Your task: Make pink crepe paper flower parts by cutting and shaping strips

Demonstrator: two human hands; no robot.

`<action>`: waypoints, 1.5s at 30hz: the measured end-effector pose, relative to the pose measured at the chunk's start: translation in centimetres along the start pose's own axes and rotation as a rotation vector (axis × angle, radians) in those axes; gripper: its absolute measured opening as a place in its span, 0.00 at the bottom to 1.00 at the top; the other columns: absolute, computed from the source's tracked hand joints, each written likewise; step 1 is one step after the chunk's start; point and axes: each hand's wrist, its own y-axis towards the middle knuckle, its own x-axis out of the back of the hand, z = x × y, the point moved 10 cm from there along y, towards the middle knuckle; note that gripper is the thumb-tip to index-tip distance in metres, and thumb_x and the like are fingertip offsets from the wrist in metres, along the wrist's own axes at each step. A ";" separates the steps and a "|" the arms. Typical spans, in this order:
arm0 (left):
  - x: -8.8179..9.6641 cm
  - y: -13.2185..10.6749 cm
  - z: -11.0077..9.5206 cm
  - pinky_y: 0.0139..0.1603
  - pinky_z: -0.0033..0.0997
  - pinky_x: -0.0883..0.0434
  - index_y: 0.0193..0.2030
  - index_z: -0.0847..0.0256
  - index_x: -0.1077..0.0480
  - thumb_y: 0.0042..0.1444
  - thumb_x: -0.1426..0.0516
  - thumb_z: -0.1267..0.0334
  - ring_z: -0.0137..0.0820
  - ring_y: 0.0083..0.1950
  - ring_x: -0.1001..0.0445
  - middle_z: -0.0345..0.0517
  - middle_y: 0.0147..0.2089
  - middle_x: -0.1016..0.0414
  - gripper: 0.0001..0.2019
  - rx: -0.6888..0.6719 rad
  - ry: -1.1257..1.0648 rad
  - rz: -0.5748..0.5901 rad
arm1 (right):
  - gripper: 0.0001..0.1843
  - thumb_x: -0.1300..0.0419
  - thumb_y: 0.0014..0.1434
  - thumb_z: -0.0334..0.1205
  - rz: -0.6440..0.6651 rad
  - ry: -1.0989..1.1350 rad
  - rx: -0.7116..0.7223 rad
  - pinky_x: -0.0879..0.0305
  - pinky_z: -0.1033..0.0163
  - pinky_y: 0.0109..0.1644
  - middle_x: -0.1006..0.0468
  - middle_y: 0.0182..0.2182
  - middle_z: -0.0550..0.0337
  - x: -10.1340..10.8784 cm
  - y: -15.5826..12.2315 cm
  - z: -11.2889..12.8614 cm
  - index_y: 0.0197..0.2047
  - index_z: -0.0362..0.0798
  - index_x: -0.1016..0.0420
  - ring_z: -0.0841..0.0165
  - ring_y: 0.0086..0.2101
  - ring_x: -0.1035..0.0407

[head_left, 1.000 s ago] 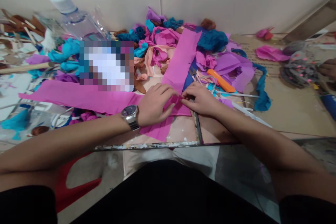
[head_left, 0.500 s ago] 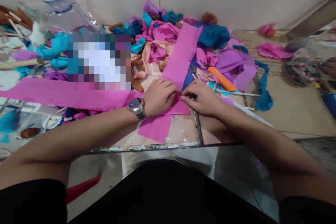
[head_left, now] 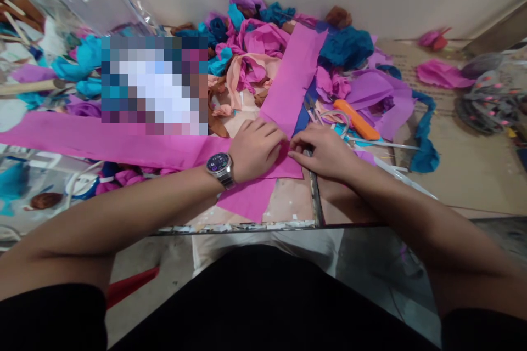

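Observation:
My left hand (head_left: 254, 149), with a wristwatch (head_left: 220, 168) on its wrist, and my right hand (head_left: 323, 151) meet at the middle of the table. Both pinch a small fold of pink crepe paper (head_left: 285, 152), fingers curled and pressed together over it. The fold belongs to a long pink strip (head_left: 102, 140) that runs off to the left. A second pink strip (head_left: 294, 79) runs away from my hands toward the wall. Another pink piece (head_left: 247, 200) lies under my left wrist near the table's front edge.
Crumpled pink, blue, purple and peach paper (head_left: 255, 49) is heaped at the back. An orange-handled cutter (head_left: 356, 119) and scissors (head_left: 313, 109) lie right of my hands. A plastic bottle (head_left: 99, 0) stands back left. Dark beaded wire (head_left: 486, 104) lies far right on cardboard.
The pink fold has sunk between my fingertips and my hands have closed tighter together over it. The view has shifted slightly downward and right.

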 end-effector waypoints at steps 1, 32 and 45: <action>-0.1 0.0 -0.1 0.50 0.50 0.36 0.49 0.58 0.23 0.70 0.46 0.64 0.46 0.50 0.28 0.53 0.48 0.19 0.10 0.001 0.002 0.003 | 0.02 0.33 0.63 0.38 -0.005 -0.003 0.002 0.36 0.54 0.45 0.18 0.29 0.58 0.0 0.0 0.0 0.38 0.49 0.20 0.59 0.37 0.29; -0.3 0.1 0.2 0.50 0.51 0.37 0.48 0.58 0.22 0.70 0.46 0.66 0.47 0.51 0.29 0.52 0.49 0.19 0.10 0.019 0.026 0.004 | 0.05 0.35 0.60 0.33 -0.008 0.018 0.059 0.37 0.54 0.45 0.20 0.29 0.59 0.1 -0.1 0.9 0.40 0.50 0.23 0.60 0.35 0.29; 0.3 0.1 0.1 0.48 0.52 0.39 0.44 0.57 0.20 0.69 0.46 0.67 0.44 0.44 0.25 0.50 0.42 0.19 0.12 -0.003 0.069 0.015 | 0.09 0.36 0.57 0.31 0.026 0.044 0.081 0.37 0.56 0.45 0.21 0.31 0.60 -0.1 -0.2 1.1 0.42 0.50 0.23 0.61 0.36 0.29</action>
